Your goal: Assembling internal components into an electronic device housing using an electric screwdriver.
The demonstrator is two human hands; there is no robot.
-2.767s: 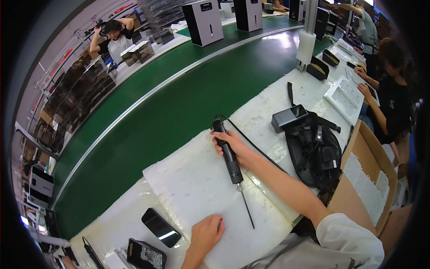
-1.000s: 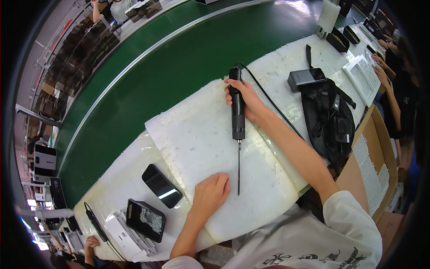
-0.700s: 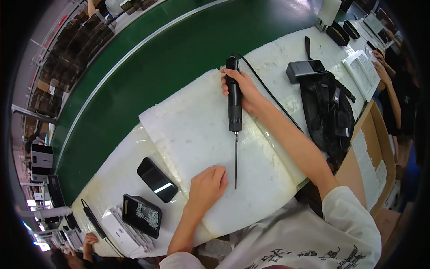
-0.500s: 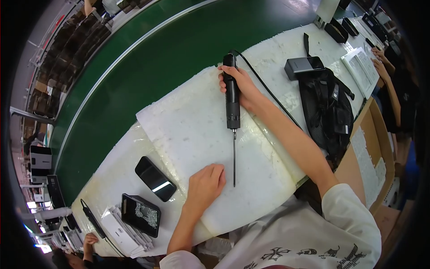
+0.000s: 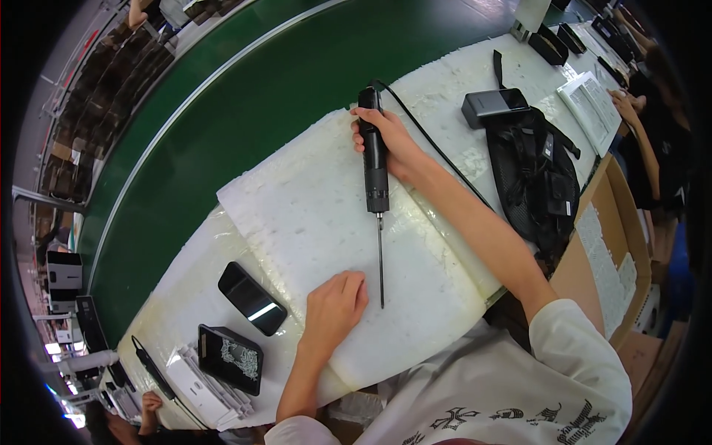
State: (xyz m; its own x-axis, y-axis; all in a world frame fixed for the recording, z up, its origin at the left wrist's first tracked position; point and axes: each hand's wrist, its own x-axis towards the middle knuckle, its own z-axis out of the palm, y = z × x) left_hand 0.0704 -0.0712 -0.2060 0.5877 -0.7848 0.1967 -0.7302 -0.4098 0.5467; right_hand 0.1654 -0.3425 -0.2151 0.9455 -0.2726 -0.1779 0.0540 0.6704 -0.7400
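My right hand (image 5: 382,133) is wrapped around the upper body of a black electric screwdriver (image 5: 376,170). Its long thin bit points toward me over the white foam mat (image 5: 297,200), and a black cable runs off from its top end. Left of the bit's tip, my left hand (image 5: 335,305) rests on the mat with its fingers curled in; whatever may lie inside them is hidden. A dark smartphone (image 5: 252,298) lies to the left of that hand. Close to the phone stands a black bin (image 5: 230,360) holding many small silvery screws.
White flat pieces (image 5: 200,389) lie beside the bin, near another black screwdriver (image 5: 152,367). At right are a black mesh bag (image 5: 530,170), a grey box-shaped device (image 5: 493,106) and an open cardboard box (image 5: 623,245). A green conveyor belt (image 5: 222,111) curves past the mat. Co-workers' hands show at both sides.
The whole view has shifted slightly, so things sit a little further left. Both hands keep their grip and place relative to the mat.
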